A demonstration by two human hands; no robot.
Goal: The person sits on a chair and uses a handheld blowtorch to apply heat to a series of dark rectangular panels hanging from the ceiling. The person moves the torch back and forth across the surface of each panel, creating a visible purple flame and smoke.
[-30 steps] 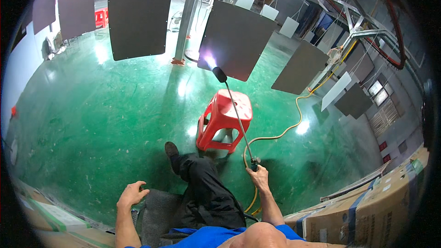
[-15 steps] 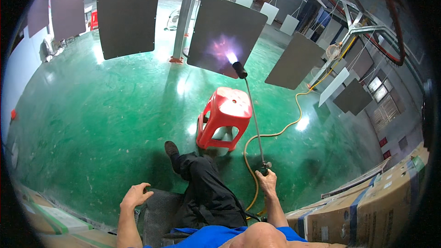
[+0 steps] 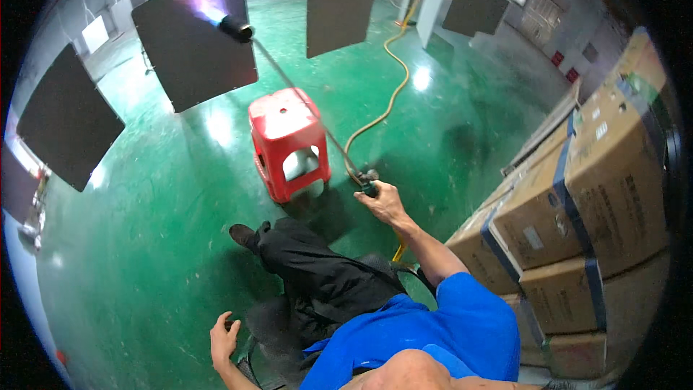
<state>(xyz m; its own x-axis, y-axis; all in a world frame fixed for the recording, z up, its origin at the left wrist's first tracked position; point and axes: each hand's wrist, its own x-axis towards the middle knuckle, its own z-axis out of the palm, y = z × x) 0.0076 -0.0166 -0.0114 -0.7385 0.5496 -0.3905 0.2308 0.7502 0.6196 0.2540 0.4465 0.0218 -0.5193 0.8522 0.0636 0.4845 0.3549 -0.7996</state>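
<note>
My right hand (image 3: pixel 385 206) is wrapped round the handle of a gas torch. The torch's long thin metal tube (image 3: pixel 284 74) slants up to the left, over the red stool, and ends in a black nozzle (image 3: pixel 237 28). A bright violet-white flame (image 3: pixel 208 10) comes from it against the upper part of a dark grey hanging panel (image 3: pixel 193 54). My left hand (image 3: pixel 223 338) is held low at the left beside the dark chair (image 3: pixel 273 325), fingers apart and with nothing in it. A yellow hose (image 3: pixel 390 97) runs over the floor near the torch handle.
A red plastic stool (image 3: pixel 287 123) stands ahead of my legs. More dark panels hang at the left (image 3: pixel 71 119) and centre (image 3: pixel 341 3), with a pale panel (image 3: pixel 433 7) farther right. Strapped cardboard boxes (image 3: pixel 538 220) are stacked at my right. The floor (image 3: pixel 159 209) is glossy green.
My view has turned to the right, so panels and stool sit farther left. The torch now slants more to the left, and its flame is higher on the panel. My right hand still grips it.
</note>
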